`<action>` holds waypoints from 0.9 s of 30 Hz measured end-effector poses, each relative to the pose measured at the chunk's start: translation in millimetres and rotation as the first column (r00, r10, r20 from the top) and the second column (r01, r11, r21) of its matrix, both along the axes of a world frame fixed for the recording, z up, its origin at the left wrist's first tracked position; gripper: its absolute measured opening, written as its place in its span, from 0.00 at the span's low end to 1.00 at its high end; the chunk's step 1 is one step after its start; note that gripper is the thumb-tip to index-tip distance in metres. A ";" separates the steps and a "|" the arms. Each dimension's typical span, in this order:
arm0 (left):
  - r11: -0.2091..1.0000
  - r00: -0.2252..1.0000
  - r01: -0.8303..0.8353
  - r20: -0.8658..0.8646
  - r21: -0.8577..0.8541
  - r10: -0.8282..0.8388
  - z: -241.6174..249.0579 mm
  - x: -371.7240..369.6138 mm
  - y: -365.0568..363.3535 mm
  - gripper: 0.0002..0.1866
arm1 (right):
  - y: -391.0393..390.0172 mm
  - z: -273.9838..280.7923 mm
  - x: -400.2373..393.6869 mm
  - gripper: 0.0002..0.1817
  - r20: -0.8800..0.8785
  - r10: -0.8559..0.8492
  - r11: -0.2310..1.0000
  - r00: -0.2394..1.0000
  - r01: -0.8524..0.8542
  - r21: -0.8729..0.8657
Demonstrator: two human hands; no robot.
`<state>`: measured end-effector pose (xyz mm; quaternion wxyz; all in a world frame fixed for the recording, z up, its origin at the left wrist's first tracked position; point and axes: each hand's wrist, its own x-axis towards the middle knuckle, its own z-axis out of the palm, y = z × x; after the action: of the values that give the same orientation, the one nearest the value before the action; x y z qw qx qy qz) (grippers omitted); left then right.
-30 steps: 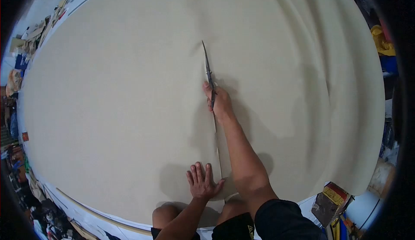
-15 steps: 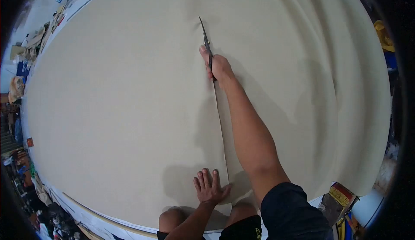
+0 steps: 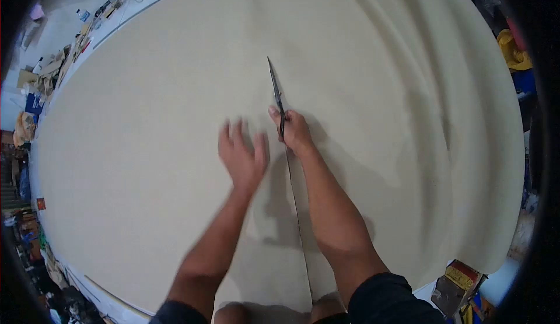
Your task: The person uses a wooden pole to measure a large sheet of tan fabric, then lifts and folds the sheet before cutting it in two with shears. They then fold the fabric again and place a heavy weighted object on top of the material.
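A wide sheet of beige fabric [image 3: 134,166] spreads over nearly the whole view. My right hand [image 3: 296,130] is wrapped round the handles of a pair of scissors [image 3: 274,85], whose blades point away from me along the sheet. From the scissors a straight cut line runs back between my knees. Left of the scissors, my left hand [image 3: 242,155] is over the sheet with its fingers spread, slightly blurred, holding nothing.
Folds ripple through the fabric on the right. A worn box [image 3: 458,286] stands at the lower right edge, and a yellow item [image 3: 513,50] lies at the far right. Assorted clutter [image 3: 52,73] lines the left side beyond the fabric.
My left hand has left its flat place near my knees and moved forward, up beside the scissors. The scissors and right hand appear lower in the view, blades closer together.
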<state>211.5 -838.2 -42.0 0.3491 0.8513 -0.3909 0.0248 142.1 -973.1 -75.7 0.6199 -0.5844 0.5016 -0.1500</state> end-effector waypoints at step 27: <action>0.836 0.999 -0.034 0.017 0.548 0.030 -27.8 55.9 -89.4 0.40 | -35.5 2.0 33.2 0.29 -0.021 -0.061 0.983 0.998 0.064 0.174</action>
<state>267.4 -927.6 -69.8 0.0893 0.9219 -0.3687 -0.0790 175.3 -1008.6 -73.7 0.6597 -0.5132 0.5357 -0.1203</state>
